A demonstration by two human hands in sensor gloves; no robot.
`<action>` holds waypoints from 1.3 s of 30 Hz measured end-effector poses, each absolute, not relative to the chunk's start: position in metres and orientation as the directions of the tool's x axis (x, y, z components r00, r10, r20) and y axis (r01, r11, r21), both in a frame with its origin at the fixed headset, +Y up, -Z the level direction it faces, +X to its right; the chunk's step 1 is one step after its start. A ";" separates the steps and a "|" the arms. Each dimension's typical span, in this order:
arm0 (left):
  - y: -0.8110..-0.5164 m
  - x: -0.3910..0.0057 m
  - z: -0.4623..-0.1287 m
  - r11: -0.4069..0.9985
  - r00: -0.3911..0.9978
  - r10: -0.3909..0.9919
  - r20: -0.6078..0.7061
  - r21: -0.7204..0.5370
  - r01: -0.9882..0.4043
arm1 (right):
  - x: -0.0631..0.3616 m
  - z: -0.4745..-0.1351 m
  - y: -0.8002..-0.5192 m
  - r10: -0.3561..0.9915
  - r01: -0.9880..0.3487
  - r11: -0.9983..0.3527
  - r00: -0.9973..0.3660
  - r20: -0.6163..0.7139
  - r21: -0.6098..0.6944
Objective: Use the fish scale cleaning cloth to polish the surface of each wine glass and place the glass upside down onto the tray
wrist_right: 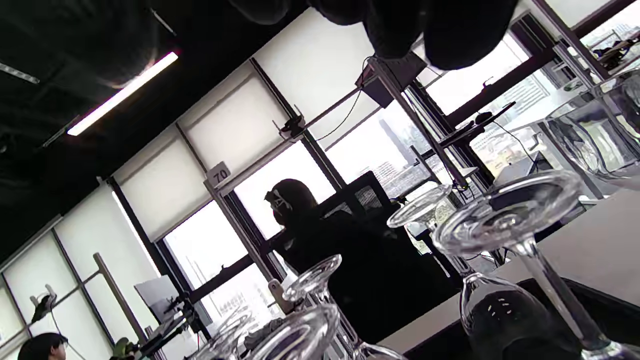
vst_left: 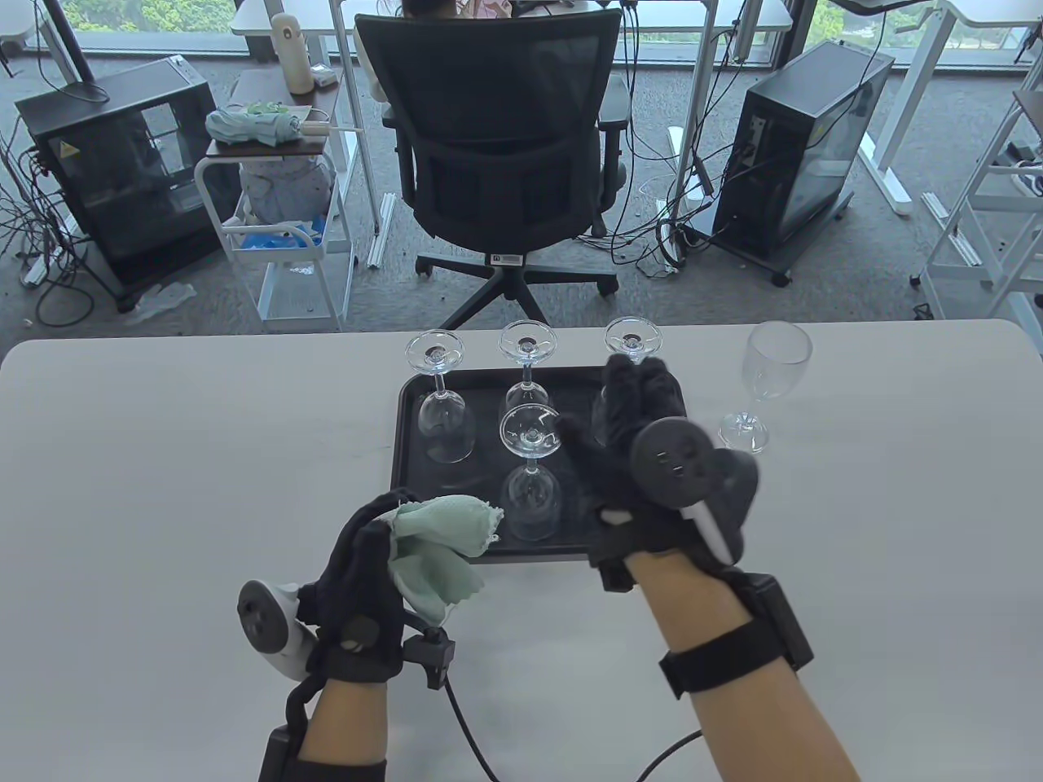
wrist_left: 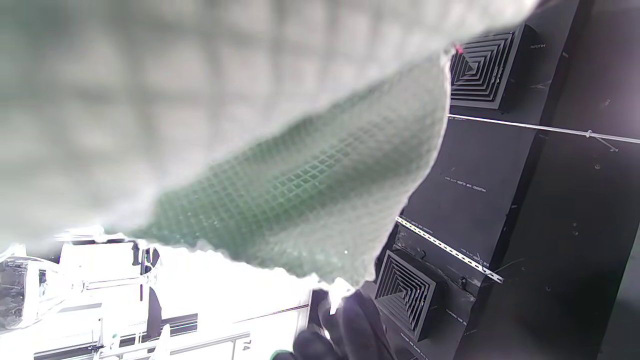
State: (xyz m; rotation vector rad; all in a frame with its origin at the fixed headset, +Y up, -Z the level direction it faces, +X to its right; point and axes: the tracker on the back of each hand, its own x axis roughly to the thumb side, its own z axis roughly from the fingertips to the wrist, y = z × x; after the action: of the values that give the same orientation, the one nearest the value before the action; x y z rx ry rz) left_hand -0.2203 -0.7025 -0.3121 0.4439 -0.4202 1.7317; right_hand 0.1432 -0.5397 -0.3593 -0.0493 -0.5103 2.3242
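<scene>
Even daylight above; wrist views backlit, blurred.

1. Office or lab workspace, carpeted, with large windows (wrist_right: 210, 240) behind.
2. Black mesh swivel chair (vst_left: 497, 155) at a white desk, person (wrist_right: 295, 220) seated.
3. Two computer towers (vst_left: 803, 155) on the floor amid tangled cables (vst_left: 660, 220).
4. White rolling cart (vst_left: 285, 244) nearby.

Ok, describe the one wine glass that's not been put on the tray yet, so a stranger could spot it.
Find the black tray in the middle of the white table. Just off its right edge stands a wine glass. It alone is upright, bowl up; the tray's four glasses are upside down.
</scene>
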 end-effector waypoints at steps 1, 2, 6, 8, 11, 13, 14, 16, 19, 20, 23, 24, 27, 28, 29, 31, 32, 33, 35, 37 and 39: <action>-0.702 -0.221 -0.312 -0.202 -0.192 0.838 0.510 -0.037 -0.979 | 0.172 -0.365 -0.538 0.728 -0.684 -0.592 -0.681 0.082 -0.426; -0.702 -0.221 -0.311 -0.206 -0.196 0.837 0.511 -0.038 -0.978 | 0.200 -0.372 -0.545 0.753 -0.672 -0.577 -0.658 0.018 -0.464; -0.702 -0.222 -0.312 -0.202 -0.196 0.837 0.511 -0.044 -0.978 | 0.283 -0.394 -0.619 0.748 -0.615 -0.657 -0.604 -0.275 -0.436; -0.702 -0.221 -0.312 -0.195 -0.188 0.838 0.512 -0.042 -0.980 | 0.306 -0.402 -0.670 0.758 -0.673 -0.649 -0.536 -0.371 -0.355; -0.703 -0.218 -0.310 -0.187 -0.165 0.839 0.519 -0.011 -0.982 | 0.324 -0.417 -0.729 0.767 -0.745 -0.597 -0.421 -0.485 -0.298; -0.700 -0.217 -0.310 -0.192 -0.177 0.834 0.522 -0.026 -0.981 | 0.327 -0.432 -0.744 0.714 -0.724 -0.649 -0.477 -0.512 -0.232; -0.700 -0.218 -0.309 -0.175 -0.162 0.836 0.524 -0.027 -0.984 | 0.327 -0.440 -0.746 0.690 -0.706 -0.677 -0.510 -0.514 -0.207; -0.698 -0.218 -0.309 -0.185 -0.171 0.832 0.528 -0.027 -0.982 | 0.325 -0.457 -0.748 0.687 -0.702 -0.682 -0.518 -0.510 -0.206; -0.696 -0.218 -0.308 -0.183 -0.172 0.828 0.533 -0.032 -0.983 | 0.323 -0.481 -0.750 0.723 -0.756 -0.623 -0.458 -0.517 -0.201; -0.696 -0.218 -0.308 -0.181 -0.170 0.829 0.533 -0.032 -0.983 | 0.321 -0.489 -0.753 0.731 -0.772 -0.605 -0.440 -0.521 -0.197; -0.696 -0.220 -0.307 -0.188 -0.177 0.828 0.533 -0.033 -0.982 | 0.317 -0.504 -0.762 0.739 -0.786 -0.581 -0.400 -0.542 -0.212; -0.696 -0.220 -0.307 -0.187 -0.175 0.828 0.533 -0.032 -0.982 | 0.316 -0.508 -0.764 0.750 -0.783 -0.574 -0.385 -0.538 -0.239; -0.696 -0.222 -0.307 -0.191 -0.175 0.831 0.528 -0.024 -0.981 | 0.313 -0.520 -0.771 0.795 -0.803 -0.512 -0.310 -0.522 -0.303; -0.696 -0.223 -0.307 -0.193 -0.173 0.831 0.529 -0.019 -0.981 | 0.311 -0.524 -0.772 0.798 -0.801 -0.503 -0.288 -0.530 -0.323; -0.697 -0.225 -0.307 -0.190 -0.167 0.831 0.531 -0.012 -0.982 | 0.310 -0.528 -0.773 0.798 -0.794 -0.508 -0.290 -0.528 -0.332; -0.697 -0.228 -0.307 -0.191 -0.164 0.833 0.528 -0.004 -0.982 | 0.307 -0.533 -0.773 0.790 -0.781 -0.518 -0.283 -0.544 -0.347; -0.697 -0.229 -0.307 -0.196 -0.167 0.833 0.527 -0.001 -0.981 | 0.306 -0.536 -0.773 0.793 -0.767 -0.522 -0.276 -0.542 -0.373; -0.698 -0.230 -0.307 -0.196 -0.165 0.834 0.526 0.003 -0.981 | 0.306 -0.537 -0.773 0.790 -0.748 -0.531 -0.268 -0.551 -0.397; -0.698 -0.232 -0.307 -0.190 -0.154 0.838 0.523 0.016 -0.982 | 0.306 -0.536 -0.773 0.781 -0.697 -0.559 -0.261 -0.567 -0.449; -0.698 -0.233 -0.307 -0.191 -0.152 0.839 0.522 0.021 -0.981 | 0.307 -0.533 -0.773 0.789 -0.680 -0.556 -0.253 -0.560 -0.478; -0.698 -0.233 -0.306 -0.192 -0.151 0.840 0.521 0.025 -0.981 | 0.311 -0.527 -0.774 0.818 -0.691 -0.521 -0.235 -0.525 -0.501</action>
State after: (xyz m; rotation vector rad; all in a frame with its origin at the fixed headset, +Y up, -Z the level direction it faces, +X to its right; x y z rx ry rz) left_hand -0.2329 -0.6975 -0.3063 0.4989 -0.3748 1.7075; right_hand 0.3114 -0.7741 -0.5269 -0.9415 -0.1996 1.9048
